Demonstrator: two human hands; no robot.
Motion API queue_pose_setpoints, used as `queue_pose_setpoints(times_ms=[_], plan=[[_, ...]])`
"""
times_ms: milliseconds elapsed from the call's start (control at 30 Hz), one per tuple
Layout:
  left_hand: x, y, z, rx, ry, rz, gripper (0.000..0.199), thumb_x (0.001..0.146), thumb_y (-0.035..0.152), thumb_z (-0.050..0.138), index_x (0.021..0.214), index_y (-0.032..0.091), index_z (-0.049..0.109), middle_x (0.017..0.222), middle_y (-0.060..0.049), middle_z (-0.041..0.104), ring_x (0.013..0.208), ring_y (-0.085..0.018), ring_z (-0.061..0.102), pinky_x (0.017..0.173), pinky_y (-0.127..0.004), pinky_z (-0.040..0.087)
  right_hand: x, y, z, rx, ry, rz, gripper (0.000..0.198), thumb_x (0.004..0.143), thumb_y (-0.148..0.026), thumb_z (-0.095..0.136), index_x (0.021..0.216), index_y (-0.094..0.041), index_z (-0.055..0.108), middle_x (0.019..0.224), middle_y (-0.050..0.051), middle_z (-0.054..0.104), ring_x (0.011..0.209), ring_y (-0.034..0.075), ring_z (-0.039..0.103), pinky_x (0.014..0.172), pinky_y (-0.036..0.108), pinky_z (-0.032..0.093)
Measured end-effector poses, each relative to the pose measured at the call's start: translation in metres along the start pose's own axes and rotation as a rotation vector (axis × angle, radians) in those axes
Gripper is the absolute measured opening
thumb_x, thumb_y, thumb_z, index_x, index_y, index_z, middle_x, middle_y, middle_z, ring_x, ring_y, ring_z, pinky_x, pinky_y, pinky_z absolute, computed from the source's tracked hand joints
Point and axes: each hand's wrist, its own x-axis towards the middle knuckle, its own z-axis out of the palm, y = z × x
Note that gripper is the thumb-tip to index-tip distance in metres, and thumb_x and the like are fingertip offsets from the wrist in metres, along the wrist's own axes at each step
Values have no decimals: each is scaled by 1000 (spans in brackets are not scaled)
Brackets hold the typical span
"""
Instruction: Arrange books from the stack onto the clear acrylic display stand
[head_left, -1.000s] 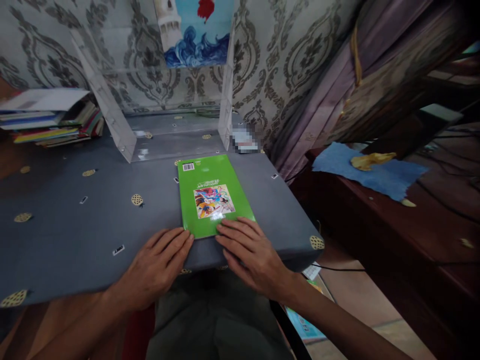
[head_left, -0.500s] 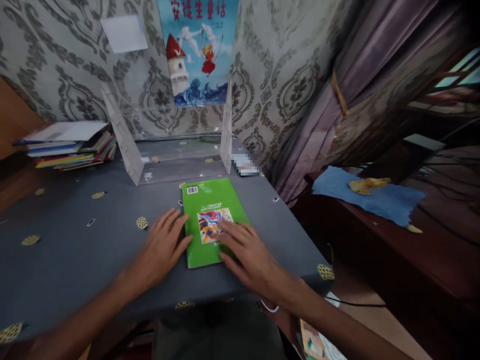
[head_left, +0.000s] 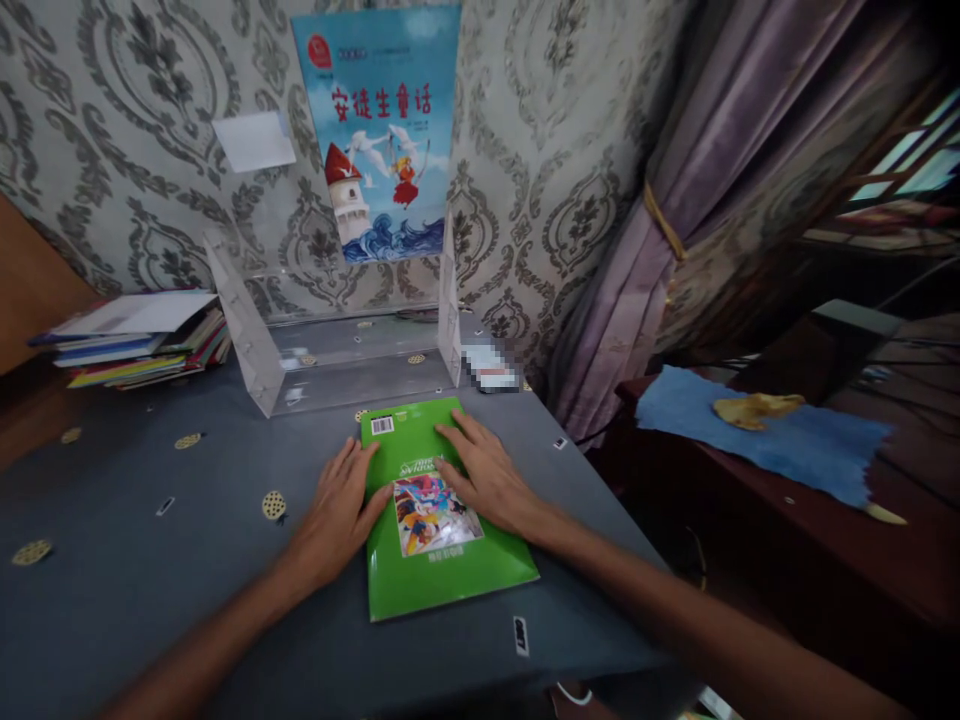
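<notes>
A green book (head_left: pixel 450 576) lies flat on the table, back cover up, with a barcode at its far left corner and a colourful picture in the middle. At its left edge rests my left hand (head_left: pixel 337 510), fingers stretched out and the thumb reaching onto the cover. My right hand (head_left: pixel 491 475) lies over the right side of the cover, fingers spread toward the far end. Neither hand grips the book. Just beyond it stands a clear plastic rack (head_left: pixel 352 385).
A stack of books and papers (head_left: pixel 142 340) sits at the left back. On the wall hang a blue poster (head_left: pixel 382 140) and a white card (head_left: pixel 253 141). Right of the grey tablecloth (head_left: pixel 187 560) are a purple curtain (head_left: pixel 637 250) and a blue cloth (head_left: pixel 765 440) on a dark red surface.
My right hand has slid from the cover's picture toward the book's far right side. My left hand stays by the left edge. The head view has tilted up, showing more wall.
</notes>
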Motion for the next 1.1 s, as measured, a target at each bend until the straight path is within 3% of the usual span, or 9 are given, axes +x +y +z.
queue_pose_setpoints(times_ms=[100,200,367,467,533,733,833,967,1100], plan=[[8,0,-1,-189,35,-54,49,99,41,49,142,18,45,142,-18,56,138,-32,48,108,-58,44,7,4,4,21,24,6,49,94,-35,51,137,-13,56,149,23,48,138,36,46,108,56,43],[14,-1,-4,-562,75,-146,47,97,38,53,140,20,46,137,-16,60,130,-28,56,104,-51,50,6,8,6,61,45,-1,48,95,-36,50,136,-12,57,149,24,47,137,37,46,107,57,44],[26,5,-12,-1159,214,-569,51,85,32,70,131,21,50,128,-13,66,109,-24,70,86,-34,61,2,8,2,155,49,42,47,97,-37,45,136,-14,56,151,22,45,140,34,43,107,55,44],[36,18,-18,-1359,86,-856,55,73,26,80,121,14,55,110,-14,73,87,-25,75,70,-32,63,2,6,-1,204,23,64,48,96,-37,46,137,-13,55,152,22,44,142,32,41,110,53,42],[42,28,-20,-1462,-57,-932,52,67,22,83,112,11,60,97,-14,76,77,-26,75,66,-33,62,2,5,-1,230,11,69,48,96,-37,47,137,-13,54,152,21,44,143,32,40,111,53,40],[48,45,-25,-1530,-20,-931,63,52,16,90,108,12,62,96,-12,77,76,-27,75,67,-33,62,0,8,3,416,66,163,69,91,-42,56,150,-14,35,160,21,31,148,32,32,117,53,35],[51,46,-33,-1496,17,-885,64,50,20,92,107,12,62,93,-11,77,74,-27,75,65,-33,62,2,13,3,610,118,253,87,85,-51,65,155,-18,25,155,19,40,144,33,39,116,56,36],[60,44,-50,-1440,81,-790,66,51,21,92,109,12,62,94,-10,77,74,-25,75,67,-33,63,8,20,-2,979,57,367,92,76,-55,75,149,-17,36,131,18,63,119,32,63,102,51,50],[69,44,-63,-1414,97,-636,67,58,23,90,118,15,61,104,-9,76,87,-26,75,76,-35,64,13,19,-15,1308,-129,340,64,75,-51,77,126,-17,59,110,12,74,98,26,72,89,44,57]])
